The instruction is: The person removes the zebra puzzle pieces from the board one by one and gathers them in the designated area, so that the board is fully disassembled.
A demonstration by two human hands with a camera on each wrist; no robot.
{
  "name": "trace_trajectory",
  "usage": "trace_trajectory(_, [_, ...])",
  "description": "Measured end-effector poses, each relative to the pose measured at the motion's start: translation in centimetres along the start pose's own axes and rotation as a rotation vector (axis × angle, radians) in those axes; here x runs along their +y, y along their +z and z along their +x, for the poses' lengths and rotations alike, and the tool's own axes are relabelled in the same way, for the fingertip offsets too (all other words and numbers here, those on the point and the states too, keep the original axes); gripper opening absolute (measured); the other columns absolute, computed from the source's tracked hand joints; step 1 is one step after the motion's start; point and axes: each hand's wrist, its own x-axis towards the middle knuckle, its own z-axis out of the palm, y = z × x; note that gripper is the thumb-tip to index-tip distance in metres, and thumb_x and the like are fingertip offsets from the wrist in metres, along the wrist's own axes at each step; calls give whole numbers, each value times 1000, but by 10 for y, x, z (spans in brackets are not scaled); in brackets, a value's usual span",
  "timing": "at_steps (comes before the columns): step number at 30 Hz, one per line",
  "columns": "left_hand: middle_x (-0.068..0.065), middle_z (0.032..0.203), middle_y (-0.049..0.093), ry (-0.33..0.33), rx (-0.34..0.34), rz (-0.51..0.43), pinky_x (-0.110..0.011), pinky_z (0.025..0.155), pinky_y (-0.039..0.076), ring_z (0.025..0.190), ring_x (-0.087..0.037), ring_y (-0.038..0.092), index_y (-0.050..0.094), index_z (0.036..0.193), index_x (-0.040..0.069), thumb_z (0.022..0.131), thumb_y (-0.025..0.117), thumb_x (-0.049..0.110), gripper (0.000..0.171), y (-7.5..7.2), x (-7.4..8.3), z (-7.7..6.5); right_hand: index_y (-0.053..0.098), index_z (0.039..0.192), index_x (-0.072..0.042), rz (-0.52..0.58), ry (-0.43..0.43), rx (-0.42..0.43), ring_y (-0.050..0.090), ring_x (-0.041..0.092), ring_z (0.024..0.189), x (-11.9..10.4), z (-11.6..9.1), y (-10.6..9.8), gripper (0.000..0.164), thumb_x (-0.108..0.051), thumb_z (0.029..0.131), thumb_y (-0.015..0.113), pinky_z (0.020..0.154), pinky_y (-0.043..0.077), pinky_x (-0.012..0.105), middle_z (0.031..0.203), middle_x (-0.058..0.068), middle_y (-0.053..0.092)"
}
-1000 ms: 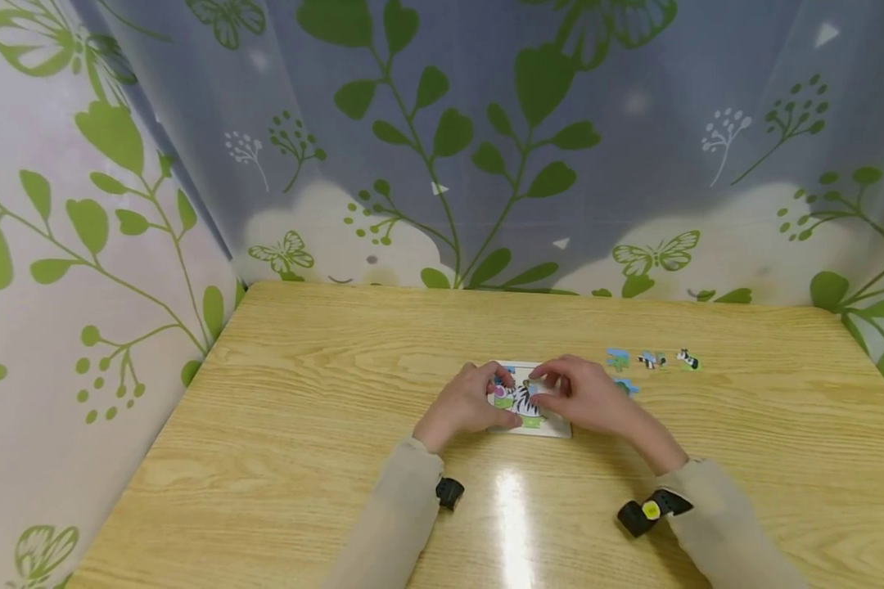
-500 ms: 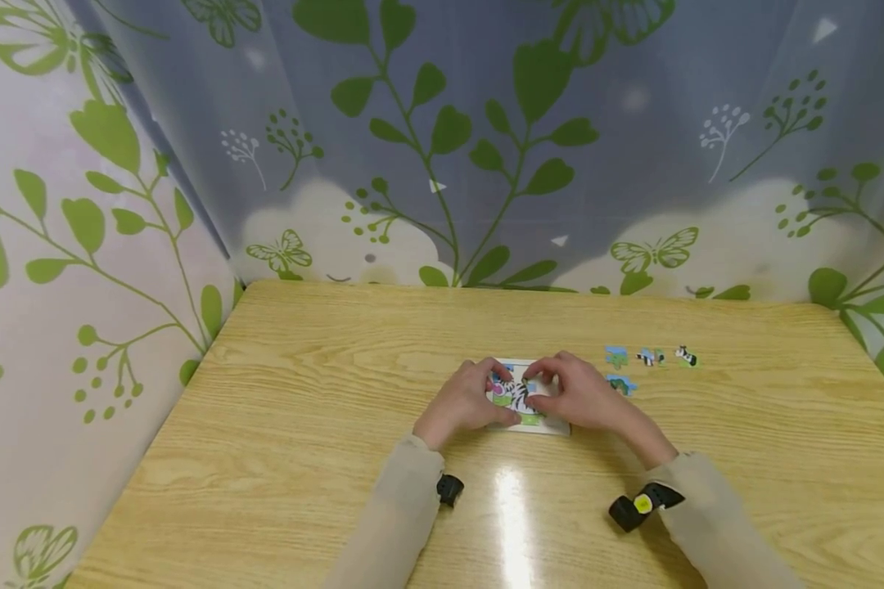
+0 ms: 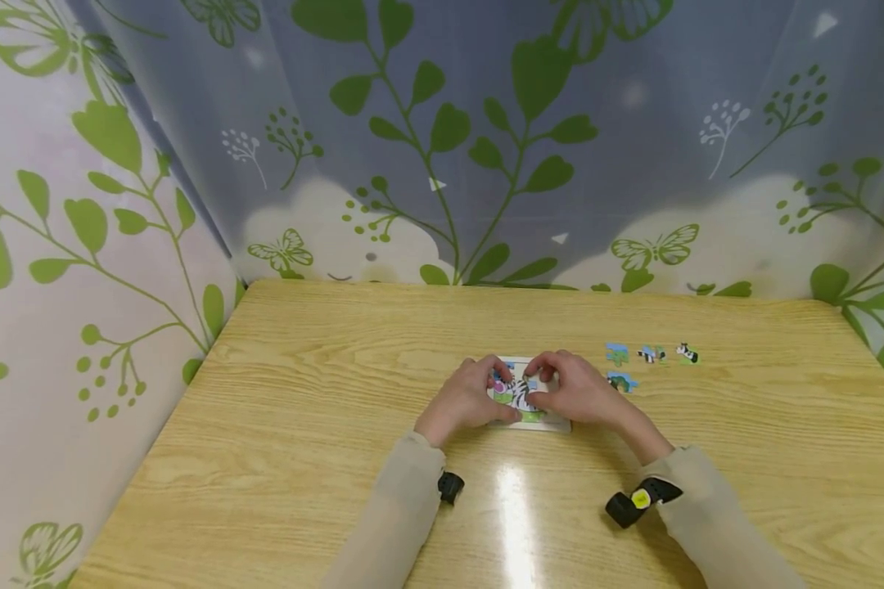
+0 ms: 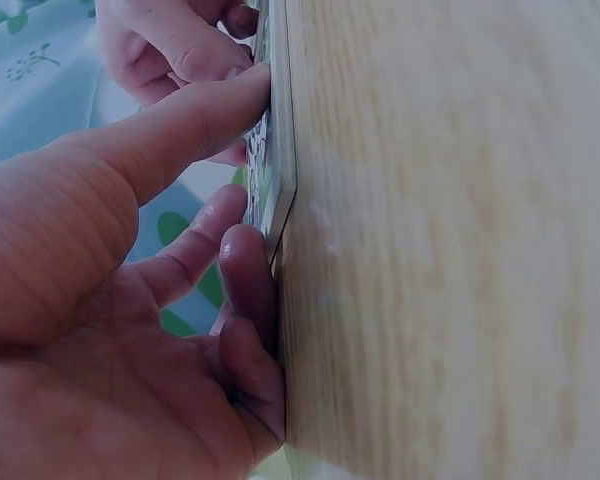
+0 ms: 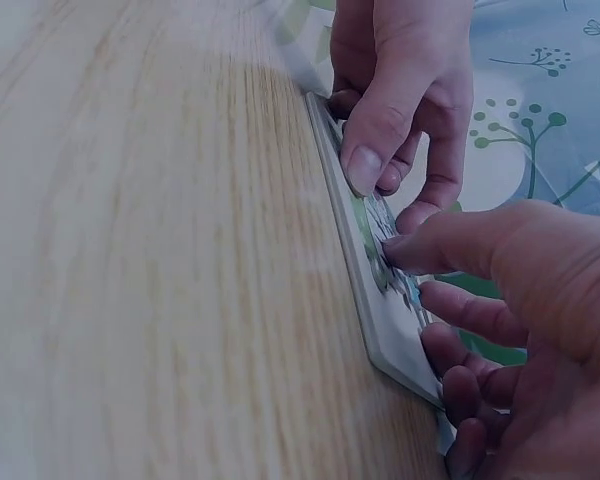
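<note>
A small jigsaw puzzle board with a white rim lies flat on the table, partly covered by both hands. Zebra stripes and patches of green show in its middle. My left hand holds the board's left side; in the left wrist view its thumb lies on the face near the board's edge, other fingers curled beside it. From the right, my right hand pinches a zebra puzzle piece against the board between thumb and fingers. The right wrist view shows that thumb on the picture; the piece's outline is mostly hidden.
Several loose puzzle pieces lie right of the board, among them a blue-green one, a black-and-white animal and one close to the right hand. The wooden table meets a leaf-patterned curtain behind.
My right hand has shifted slightly left over the board, its fingers now nearer the left hand. The left hand stays in place, and the loose pieces have not moved.
</note>
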Motion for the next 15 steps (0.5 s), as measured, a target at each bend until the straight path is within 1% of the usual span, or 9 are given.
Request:
trace_trajectory(4, [-2, 110, 53, 4, -7, -14, -35, 80, 44, 97, -19, 50, 64, 111, 24, 82, 87, 31, 37, 0, -1, -1, 68, 112, -9, 10, 3, -5, 50, 21, 87, 0, 0, 0, 29, -22, 87, 78, 75, 40, 34, 97, 7, 58])
trace_trajectory(8, [-3, 111, 54, 5, -6, -38, -35, 80, 44, 97, -19, 50, 65, 112, 22, 82, 87, 29, 37, 0, -1, -1, 66, 113, -8, 47, 13, -8, 50, 20, 86, -1, -1, 0, 31, -21, 88, 78, 74, 40, 34, 98, 8, 59])
trace_trajectory(11, [-3, 112, 53, 4, -7, -48, -35, 81, 43, 99, -19, 49, 65, 112, 21, 82, 87, 28, 38, 0, 0, -2, 64, 114, -7, 114, 28, -4, 50, 20, 84, -2, -2, 0, 31, -18, 88, 78, 73, 40, 34, 99, 9, 59])
trace_trajectory(15, [-4, 115, 53, -5, -9, -56, -37, 84, 44, 103, -20, 48, 65, 112, 21, 81, 88, 27, 38, -1, 2, -2, 63, 115, -6, 209, 40, 26, 53, 20, 82, 1, -5, 1, 26, -12, 92, 73, 74, 43, 32, 100, 10, 63])
